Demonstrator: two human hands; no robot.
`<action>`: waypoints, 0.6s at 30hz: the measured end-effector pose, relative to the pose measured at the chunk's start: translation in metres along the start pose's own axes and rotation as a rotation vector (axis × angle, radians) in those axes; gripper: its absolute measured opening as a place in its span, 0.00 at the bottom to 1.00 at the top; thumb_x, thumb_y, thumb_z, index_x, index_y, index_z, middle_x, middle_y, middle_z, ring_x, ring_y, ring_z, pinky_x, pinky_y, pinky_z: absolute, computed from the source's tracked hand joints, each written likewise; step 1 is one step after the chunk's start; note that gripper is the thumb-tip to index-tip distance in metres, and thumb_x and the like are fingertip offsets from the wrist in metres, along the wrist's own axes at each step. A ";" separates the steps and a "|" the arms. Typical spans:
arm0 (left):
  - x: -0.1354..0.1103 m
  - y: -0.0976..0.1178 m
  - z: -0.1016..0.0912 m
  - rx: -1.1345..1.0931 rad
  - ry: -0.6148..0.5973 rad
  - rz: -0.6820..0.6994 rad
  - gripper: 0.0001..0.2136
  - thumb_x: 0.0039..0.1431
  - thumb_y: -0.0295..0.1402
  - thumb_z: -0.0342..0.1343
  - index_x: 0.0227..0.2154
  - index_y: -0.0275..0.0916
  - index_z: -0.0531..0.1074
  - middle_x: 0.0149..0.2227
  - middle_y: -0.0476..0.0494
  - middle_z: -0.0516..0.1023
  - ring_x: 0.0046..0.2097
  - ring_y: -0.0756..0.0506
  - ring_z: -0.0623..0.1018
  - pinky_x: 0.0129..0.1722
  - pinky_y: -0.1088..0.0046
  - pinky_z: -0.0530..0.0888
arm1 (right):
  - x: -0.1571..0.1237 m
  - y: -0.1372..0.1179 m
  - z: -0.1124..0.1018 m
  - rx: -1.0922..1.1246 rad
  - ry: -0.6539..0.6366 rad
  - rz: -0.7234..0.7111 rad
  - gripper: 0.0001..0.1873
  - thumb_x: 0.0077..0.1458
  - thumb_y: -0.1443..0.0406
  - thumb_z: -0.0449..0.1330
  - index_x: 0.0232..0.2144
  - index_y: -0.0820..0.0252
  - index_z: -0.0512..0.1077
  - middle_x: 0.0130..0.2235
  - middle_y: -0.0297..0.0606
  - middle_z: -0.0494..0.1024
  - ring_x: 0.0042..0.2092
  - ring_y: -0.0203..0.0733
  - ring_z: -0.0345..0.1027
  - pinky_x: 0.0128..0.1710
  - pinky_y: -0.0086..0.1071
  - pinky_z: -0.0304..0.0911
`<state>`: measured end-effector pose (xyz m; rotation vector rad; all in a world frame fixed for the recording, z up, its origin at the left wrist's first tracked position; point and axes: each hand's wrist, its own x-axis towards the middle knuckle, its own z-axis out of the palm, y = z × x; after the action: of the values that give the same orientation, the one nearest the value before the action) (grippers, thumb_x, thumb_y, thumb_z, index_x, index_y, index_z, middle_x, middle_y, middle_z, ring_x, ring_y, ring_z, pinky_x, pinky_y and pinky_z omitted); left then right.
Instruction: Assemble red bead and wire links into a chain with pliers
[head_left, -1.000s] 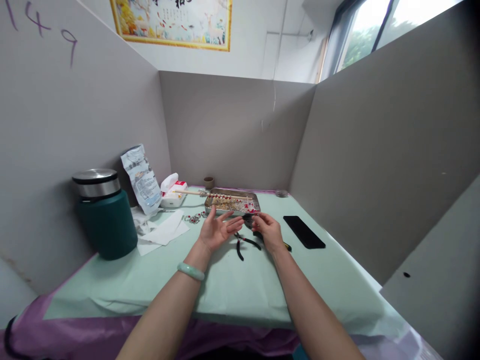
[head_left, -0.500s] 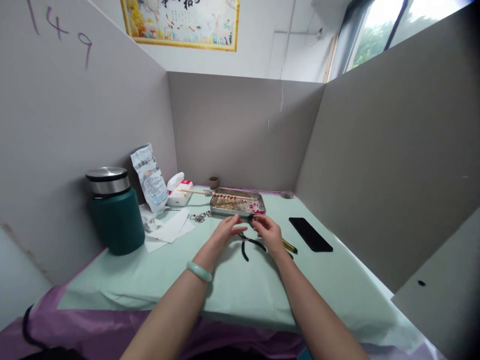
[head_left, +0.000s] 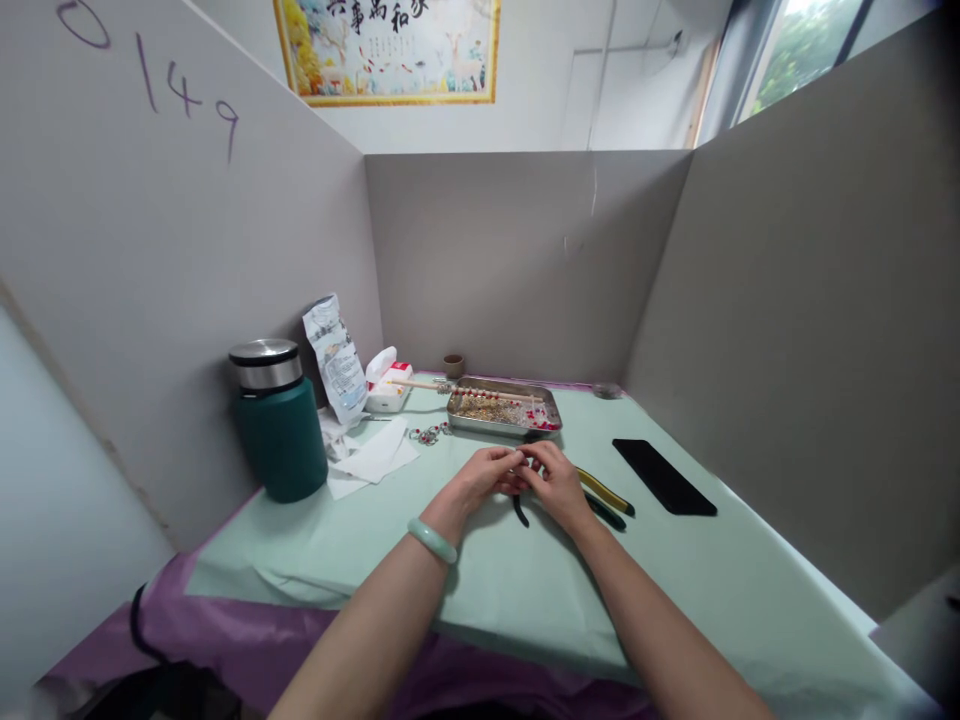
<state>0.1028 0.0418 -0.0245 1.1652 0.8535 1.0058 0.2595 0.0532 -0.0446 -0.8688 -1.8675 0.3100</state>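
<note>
My left hand (head_left: 480, 478) and my right hand (head_left: 555, 480) meet fingertip to fingertip over the pale green table cover, both pinched together on something too small to make out. Under them lie black-handled pliers (head_left: 519, 512), mostly hidden by the hands. Yellow-handled pliers (head_left: 606, 492) lie just right of my right hand. A metal tray (head_left: 504, 424) of small gold and red beads sits right behind the hands, with a beaded wooden stick (head_left: 480, 392) across its far edge. A green bangle (head_left: 432, 540) is on my left wrist.
A dark green flask (head_left: 279, 434) with a steel lid stands at the left, beside white tissues (head_left: 373, 460), a printed packet (head_left: 336, 356) and a white-red box (head_left: 387, 384). A black phone (head_left: 663, 476) lies at the right. Small ring charms (head_left: 430, 434) lie near the tray. Grey partitions enclose the desk.
My left hand turned from palm-up and open to closed, and came together with my right hand over the black pliers. The camera view shifted left.
</note>
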 end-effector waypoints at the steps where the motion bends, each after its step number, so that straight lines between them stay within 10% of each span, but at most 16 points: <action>1: 0.000 0.001 0.000 0.017 0.003 -0.003 0.18 0.48 0.45 0.62 0.34 0.33 0.72 0.28 0.43 0.75 0.28 0.50 0.75 0.32 0.73 0.72 | 0.000 -0.001 0.001 -0.002 -0.014 0.003 0.11 0.54 0.66 0.57 0.41 0.59 0.72 0.38 0.39 0.71 0.31 0.38 0.65 0.34 0.33 0.64; 10: -0.007 0.022 -0.009 0.399 0.033 -0.072 0.14 0.51 0.41 0.57 0.28 0.32 0.72 0.24 0.43 0.74 0.26 0.50 0.74 0.28 0.73 0.70 | 0.002 -0.013 0.005 -0.069 -0.189 0.057 0.11 0.56 0.66 0.56 0.43 0.57 0.71 0.40 0.38 0.74 0.34 0.39 0.68 0.36 0.33 0.64; 18: -0.011 0.054 -0.070 1.017 0.372 0.031 0.06 0.50 0.34 0.56 0.24 0.38 0.74 0.30 0.43 0.77 0.36 0.44 0.74 0.38 0.70 0.65 | 0.014 -0.030 -0.008 -0.173 -0.354 -0.057 0.11 0.58 0.68 0.54 0.44 0.58 0.69 0.43 0.41 0.73 0.40 0.41 0.69 0.39 0.32 0.63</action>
<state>0.0250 0.0587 0.0144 1.8556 1.7606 0.8162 0.2502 0.0403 -0.0142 -0.9193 -2.2697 0.2834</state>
